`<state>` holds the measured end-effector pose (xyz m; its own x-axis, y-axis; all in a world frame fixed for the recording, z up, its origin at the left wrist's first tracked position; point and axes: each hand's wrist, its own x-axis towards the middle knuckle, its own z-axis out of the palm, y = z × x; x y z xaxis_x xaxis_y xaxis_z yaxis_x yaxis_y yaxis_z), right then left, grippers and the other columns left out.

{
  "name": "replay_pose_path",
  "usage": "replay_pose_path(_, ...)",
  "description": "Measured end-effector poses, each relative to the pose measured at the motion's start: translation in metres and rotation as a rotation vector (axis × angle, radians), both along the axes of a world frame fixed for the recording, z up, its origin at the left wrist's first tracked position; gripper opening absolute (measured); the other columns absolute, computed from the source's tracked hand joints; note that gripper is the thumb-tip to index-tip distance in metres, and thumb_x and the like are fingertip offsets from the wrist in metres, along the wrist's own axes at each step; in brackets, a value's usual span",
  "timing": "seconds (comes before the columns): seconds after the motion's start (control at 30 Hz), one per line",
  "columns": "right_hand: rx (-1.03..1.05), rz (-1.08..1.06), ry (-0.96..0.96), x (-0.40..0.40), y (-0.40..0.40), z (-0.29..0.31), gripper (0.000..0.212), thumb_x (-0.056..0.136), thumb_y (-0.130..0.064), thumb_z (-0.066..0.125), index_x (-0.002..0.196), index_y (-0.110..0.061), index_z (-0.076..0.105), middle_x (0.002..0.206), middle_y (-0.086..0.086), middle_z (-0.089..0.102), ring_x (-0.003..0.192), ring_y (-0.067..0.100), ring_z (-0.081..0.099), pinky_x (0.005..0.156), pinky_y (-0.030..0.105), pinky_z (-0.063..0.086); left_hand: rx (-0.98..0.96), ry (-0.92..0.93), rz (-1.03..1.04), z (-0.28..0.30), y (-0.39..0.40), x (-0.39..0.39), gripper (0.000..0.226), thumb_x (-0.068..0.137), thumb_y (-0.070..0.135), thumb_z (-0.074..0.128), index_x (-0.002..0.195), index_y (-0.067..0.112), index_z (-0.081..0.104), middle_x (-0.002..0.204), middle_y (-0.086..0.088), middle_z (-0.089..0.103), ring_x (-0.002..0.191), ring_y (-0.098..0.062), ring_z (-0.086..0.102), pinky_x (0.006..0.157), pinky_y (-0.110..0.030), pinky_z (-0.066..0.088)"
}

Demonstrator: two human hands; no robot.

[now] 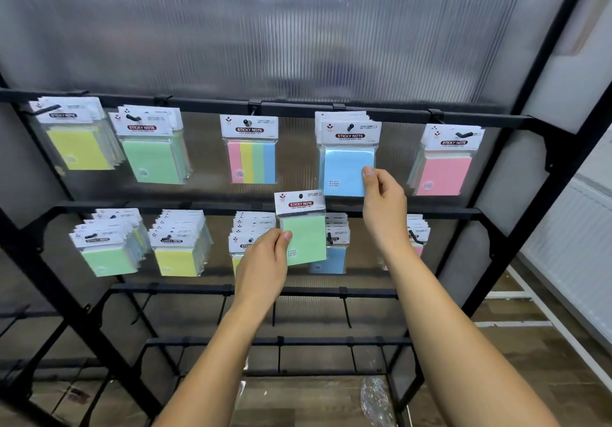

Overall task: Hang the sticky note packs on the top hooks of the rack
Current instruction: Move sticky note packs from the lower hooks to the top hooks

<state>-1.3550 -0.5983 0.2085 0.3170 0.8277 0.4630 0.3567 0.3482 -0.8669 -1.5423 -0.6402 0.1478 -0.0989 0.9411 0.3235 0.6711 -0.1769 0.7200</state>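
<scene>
Near the middle of the frame the left hand [265, 261] pinches a green pack [303, 231] of sticky notes by its lower left edge, thumb on the front, holding it upright in front of the second row of the black rack [496, 118]. It hangs on no hook. Just right of centre the right hand [384, 198] pinches the lower right corner of a blue pack [347, 161], which hangs on a hook [350, 126] of the top bar. Along that top row, from the upper left of the frame rightward, hang yellow packs [77, 148], green packs [152, 158], a striped pack [251, 158] and pink packs [445, 169]. The row below carries more packs. A ribbed plastic sheet [298, 29] backs the rack.
</scene>
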Motion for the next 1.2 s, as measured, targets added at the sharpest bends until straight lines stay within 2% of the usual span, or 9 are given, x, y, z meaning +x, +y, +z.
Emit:
replay_pose_path(0.23, -0.017, -0.005, 0.002, 0.0, 0.004, -0.007, 0.042, 0.105, -0.037, 0.045, 0.068, -0.018, 0.041, 0.059, -0.011, 0.032, 0.053, 0.004, 0.029, 0.05, 0.019, 0.026, -0.004, 0.015, -0.004, -0.002, 0.001, 0.001, 0.037, 0.105, 0.033, 0.039, 0.068, 0.03, 0.036, 0.062, 0.012, 0.043, 0.059, -0.006, 0.042, 0.05, -0.025, 0.026)
replay_pose_path(0.37, -0.085, -0.032, -0.014, 0.003, 0.011, -0.014, 0.046, 0.102, -0.046, 0.047, 0.081, -0.006, 0.057, 0.066, -0.003, 0.05, 0.057, 0.004, 0.039, 0.051, 0.017, 0.032, 0.001, 0.008, -0.01, -0.006, 0.001, -0.001, 0.033, 0.105, 0.033, 0.039, 0.072, 0.028, 0.042, 0.064, 0.011, 0.046, 0.062, -0.009, 0.044, 0.051, -0.027, 0.027)
replay_pose_path(0.47, -0.178, -0.035, -0.053, 0.008, 0.013, -0.034, 0.037, 0.101, -0.042, 0.051, 0.084, -0.011, 0.064, 0.077, 0.001, 0.065, 0.067, 0.01, 0.052, 0.06, 0.021, 0.04, -0.013, -0.001, -0.008, -0.008, -0.003, -0.003, 0.033, 0.105, 0.033, 0.04, 0.074, 0.024, 0.044, 0.064, 0.01, 0.045, 0.062, -0.009, 0.043, 0.051, -0.027, 0.028)
replay_pose_path(0.57, -0.306, -0.006, -0.082, 0.005, 0.011, -0.065, 0.028, 0.1, -0.033, 0.053, 0.079, -0.021, 0.066, 0.073, -0.006, 0.067, 0.071, 0.009, 0.06, 0.065, 0.027, 0.045, -0.001, -0.007, -0.007, -0.011, -0.008, -0.007, 0.032, 0.105, 0.033, 0.04, 0.077, 0.019, 0.048, 0.064, 0.008, 0.047, 0.061, -0.009, 0.044, 0.052, -0.026, 0.03)
replay_pose_path(0.7, -0.377, 0.128, -0.099, -0.015, -0.007, -0.089, 0.031, 0.101, -0.019, 0.051, 0.075, -0.018, 0.067, 0.069, -0.01, 0.065, 0.064, -0.011, 0.055, 0.058, 0.009, 0.038, 0.006, -0.027, 0.006, -0.02, -0.014, -0.021, 0.032, 0.105, 0.032, 0.041, 0.08, 0.014, 0.051, 0.064, 0.005, 0.047, 0.063, -0.016, 0.043, 0.054, -0.032, 0.031)
replay_pose_path(0.8, -0.38, 0.189, -0.095, -0.031, -0.02, -0.097, 0.032, 0.103, -0.021, 0.05, 0.076, -0.019, 0.067, 0.068, -0.008, 0.064, 0.059, -0.008, 0.053, 0.057, 0.011, 0.037, 0.004, -0.049, -0.001, -0.024, -0.016, -0.032, 0.032, 0.105, 0.032, 0.041, 0.075, 0.02, 0.046, 0.06, 0.008, 0.043, 0.064, -0.019, 0.041, 0.054, -0.034, 0.027)
replay_pose_path(0.93, -0.37, 0.222, -0.053, -0.059, -0.025, -0.093, 0.032, 0.105, -0.025, 0.047, 0.083, -0.016, 0.069, 0.073, -0.004, 0.066, 0.07, 0.001, 0.057, 0.062, 0.014, 0.041, 0.018, -0.058, -0.016, -0.021, -0.014, -0.055, 0.038, 0.104, 0.033, 0.042, 0.067, 0.031, 0.036, 0.058, 0.009, 0.04, 0.061, -0.018, 0.04, 0.055, -0.035, 0.028)
replay_pose_path(1.1, -0.353, 0.241, -0.065, -0.104, -0.03, -0.083, 0.032, 0.104, -0.039, 0.045, 0.093, -0.02, 0.068, 0.087, -0.006, 0.07, 0.082, 0.002, 0.061, 0.066, 0.006, 0.043, 0.031, -0.09, -0.042, -0.018, -0.007, -0.097, 0.032, 0.105, 0.031, 0.041, 0.074, 0.025, 0.046, 0.061, 0.009, 0.044, 0.058, -0.008, 0.042, 0.054, -0.03, 0.03)
replay_pose_path(1.2, -0.343, 0.291, -0.037, -0.137, -0.028, -0.077, 0.026, 0.1, -0.046, 0.051, 0.102, -0.025, 0.067, 0.095, -0.009, 0.072, 0.089, 0.007, 0.065, 0.074, 0.016, 0.051, 0.022, -0.129, -0.053, -0.017, 0.001, -0.124, 0.031, 0.104, 0.03, 0.042, 0.074, 0.027, 0.048, 0.062, 0.009, 0.048, 0.059, -0.008, 0.044, 0.054, -0.028, 0.031)
